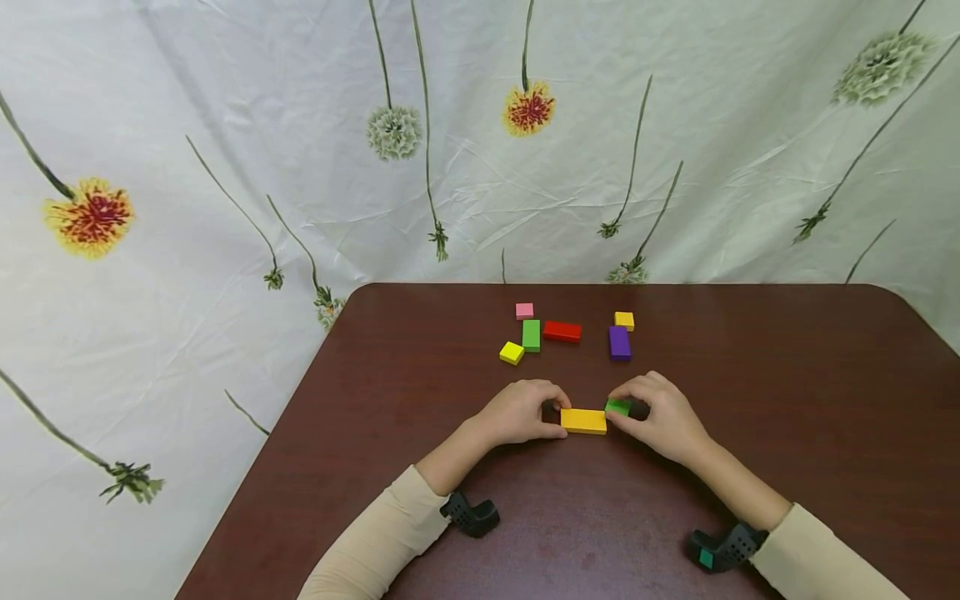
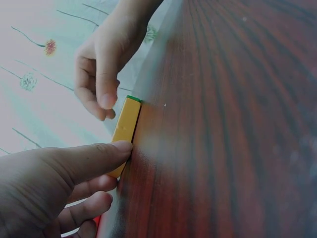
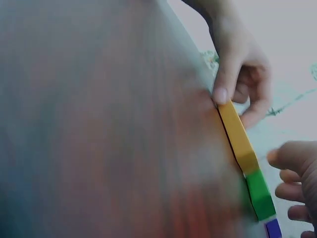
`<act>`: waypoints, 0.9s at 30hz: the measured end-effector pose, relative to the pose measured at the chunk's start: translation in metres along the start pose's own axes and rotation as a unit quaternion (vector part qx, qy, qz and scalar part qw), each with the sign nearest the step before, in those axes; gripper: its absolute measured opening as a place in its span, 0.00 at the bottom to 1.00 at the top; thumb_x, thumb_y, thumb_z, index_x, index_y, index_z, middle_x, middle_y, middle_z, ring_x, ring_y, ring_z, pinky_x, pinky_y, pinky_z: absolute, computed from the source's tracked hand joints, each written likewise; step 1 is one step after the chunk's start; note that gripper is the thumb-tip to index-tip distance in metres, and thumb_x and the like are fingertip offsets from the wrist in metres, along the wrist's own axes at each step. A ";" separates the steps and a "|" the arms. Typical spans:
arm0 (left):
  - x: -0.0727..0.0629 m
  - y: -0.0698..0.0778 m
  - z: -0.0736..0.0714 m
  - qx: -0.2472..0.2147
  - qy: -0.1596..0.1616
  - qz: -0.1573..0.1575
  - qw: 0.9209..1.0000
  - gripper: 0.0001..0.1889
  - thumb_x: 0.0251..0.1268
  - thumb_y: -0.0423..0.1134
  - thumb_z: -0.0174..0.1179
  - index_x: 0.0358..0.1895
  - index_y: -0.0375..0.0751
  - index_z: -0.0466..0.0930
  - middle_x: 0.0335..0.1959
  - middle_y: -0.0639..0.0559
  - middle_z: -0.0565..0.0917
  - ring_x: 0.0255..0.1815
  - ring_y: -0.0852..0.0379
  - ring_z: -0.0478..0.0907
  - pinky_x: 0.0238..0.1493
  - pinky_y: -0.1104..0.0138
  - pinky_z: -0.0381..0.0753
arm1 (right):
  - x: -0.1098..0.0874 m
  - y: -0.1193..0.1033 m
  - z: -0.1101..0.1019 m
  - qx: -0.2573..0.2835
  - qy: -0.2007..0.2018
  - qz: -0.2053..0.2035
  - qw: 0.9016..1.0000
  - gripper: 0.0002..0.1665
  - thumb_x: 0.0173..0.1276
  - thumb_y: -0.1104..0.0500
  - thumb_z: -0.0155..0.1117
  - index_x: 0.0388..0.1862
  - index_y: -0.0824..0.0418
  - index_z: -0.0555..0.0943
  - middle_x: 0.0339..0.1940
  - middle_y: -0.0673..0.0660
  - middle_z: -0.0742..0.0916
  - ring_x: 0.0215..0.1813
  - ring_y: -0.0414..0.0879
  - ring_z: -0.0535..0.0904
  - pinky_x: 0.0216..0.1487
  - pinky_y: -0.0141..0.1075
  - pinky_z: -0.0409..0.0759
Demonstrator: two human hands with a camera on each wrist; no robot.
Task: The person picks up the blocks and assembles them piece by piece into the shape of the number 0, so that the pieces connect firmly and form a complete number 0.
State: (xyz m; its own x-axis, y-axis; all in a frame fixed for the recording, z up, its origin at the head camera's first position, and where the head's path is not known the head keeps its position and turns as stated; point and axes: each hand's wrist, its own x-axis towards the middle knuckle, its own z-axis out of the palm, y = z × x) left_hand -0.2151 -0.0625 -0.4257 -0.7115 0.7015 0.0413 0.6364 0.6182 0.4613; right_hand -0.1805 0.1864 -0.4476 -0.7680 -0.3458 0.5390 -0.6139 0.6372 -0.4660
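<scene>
My left hand point(image 1: 521, 412) pinches the left end of a long orange-yellow block point(image 1: 583, 422) lying on the table. The thumb point(image 2: 106, 158) is on its near side, with fingers behind it. Against the block's right end sits a small green block point(image 1: 619, 407), lined up with it in the right wrist view. My right hand point(image 1: 663, 418) is around the green block in the head view. In the right wrist view, a gap shows between its loosely bent fingers point(image 3: 292, 191) and the green block point(image 3: 260, 196).
Farther back on the dark brown table point(image 1: 420, 350) lie a pink block point(image 1: 524, 311), a long green block point(image 1: 531, 336), a yellow block point(image 1: 512, 353), a red block point(image 1: 562, 332), a purple block point(image 1: 619, 343) and a small orange-yellow block point(image 1: 624, 320). A flowered cloth point(image 1: 300, 100) hangs behind.
</scene>
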 end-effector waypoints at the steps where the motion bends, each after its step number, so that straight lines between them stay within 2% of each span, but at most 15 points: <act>1: 0.000 0.000 0.000 0.000 0.001 0.001 1.000 0.15 0.55 0.45 0.73 0.44 0.46 0.83 0.37 0.58 0.82 0.37 0.63 0.74 0.42 0.73 0.74 | 0.000 -0.002 0.001 -0.005 0.006 -0.007 1.000 0.10 0.52 0.63 0.77 0.33 0.56 0.86 0.32 0.45 0.86 0.36 0.43 0.74 0.36 0.38 0.75; 5: 0.000 -0.001 0.000 0.000 0.003 0.003 1.000 0.15 0.55 0.45 0.73 0.44 0.45 0.83 0.38 0.58 0.82 0.37 0.63 0.75 0.43 0.73 0.74 | 0.001 -0.008 0.006 -0.028 0.015 -0.015 0.999 0.08 0.53 0.64 0.76 0.29 0.55 0.85 0.29 0.45 0.85 0.34 0.43 0.73 0.36 0.39 0.72; 16: -0.001 -0.002 0.000 0.008 0.002 0.007 1.000 0.16 0.55 0.45 0.73 0.45 0.46 0.83 0.38 0.58 0.82 0.37 0.63 0.75 0.43 0.73 0.74 | 0.000 -0.014 0.014 -0.059 0.010 0.004 0.998 0.10 0.51 0.58 0.79 0.24 0.53 0.83 0.28 0.46 0.83 0.34 0.42 0.72 0.37 0.42 0.70; 23: -0.003 -0.007 -0.012 -0.028 -0.031 -0.011 0.999 0.17 0.56 0.45 0.72 0.48 0.46 0.83 0.41 0.57 0.82 0.27 0.64 0.74 0.34 0.73 0.75 | -0.001 -0.015 0.014 -0.054 -0.006 0.029 0.998 0.09 0.52 0.57 0.79 0.25 0.52 0.84 0.29 0.46 0.83 0.34 0.42 0.71 0.38 0.42 0.70; 27: -0.003 -0.020 -0.022 -0.034 -0.010 -0.031 0.999 0.16 0.59 0.45 0.69 0.49 0.45 0.83 0.42 0.56 0.83 0.26 0.64 0.74 0.33 0.72 0.75 | -0.001 -0.015 0.014 -0.053 -0.003 0.031 0.998 0.10 0.52 0.57 0.79 0.25 0.52 0.83 0.29 0.46 0.83 0.34 0.42 0.72 0.38 0.42 0.70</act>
State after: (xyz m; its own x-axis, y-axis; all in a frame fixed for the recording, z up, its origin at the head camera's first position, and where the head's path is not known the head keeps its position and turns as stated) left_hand -0.2321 -0.0851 -0.4154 -0.7419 0.6705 -0.0073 0.5692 0.6355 0.5218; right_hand -0.1729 0.1677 -0.4506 -0.8054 -0.3081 0.5064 -0.5429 0.7262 -0.4217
